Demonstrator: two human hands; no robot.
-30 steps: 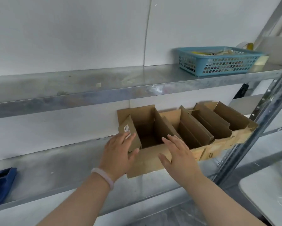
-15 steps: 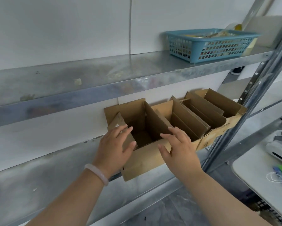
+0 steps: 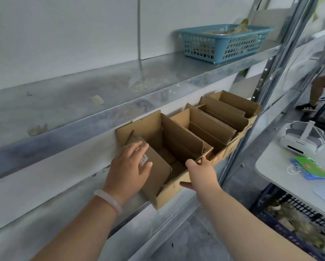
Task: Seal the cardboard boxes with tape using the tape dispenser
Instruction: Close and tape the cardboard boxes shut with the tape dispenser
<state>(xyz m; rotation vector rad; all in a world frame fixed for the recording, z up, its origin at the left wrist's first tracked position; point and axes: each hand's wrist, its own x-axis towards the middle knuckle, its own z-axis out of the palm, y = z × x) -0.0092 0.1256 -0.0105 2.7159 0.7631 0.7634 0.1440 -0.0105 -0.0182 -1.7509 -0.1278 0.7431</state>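
Note:
Several open cardboard boxes stand in a row on the lower metal shelf [image 3: 67,210], flaps up. The nearest box [image 3: 169,189] sticks out past the shelf's front edge. My left hand [image 3: 128,170] lies flat on its left flap, fingers spread. My right hand [image 3: 202,174] grips the box's front wall, fingers curled over the rim and thumb on the outer face. The other boxes [image 3: 223,117] stand behind it to the right. No tape dispenser is in view.
A blue plastic basket [image 3: 221,44] sits on the upper shelf. A slanted shelf post [image 3: 267,76] rises just right of the boxes. At the right, a white table [image 3: 289,178] carries a white headset [image 3: 302,140] and a green card. A person's leg shows at far right.
The nearest box has come forward over the shelf edge with both hands on it. My right hand has curled over its front wall. The view has swung rightward.

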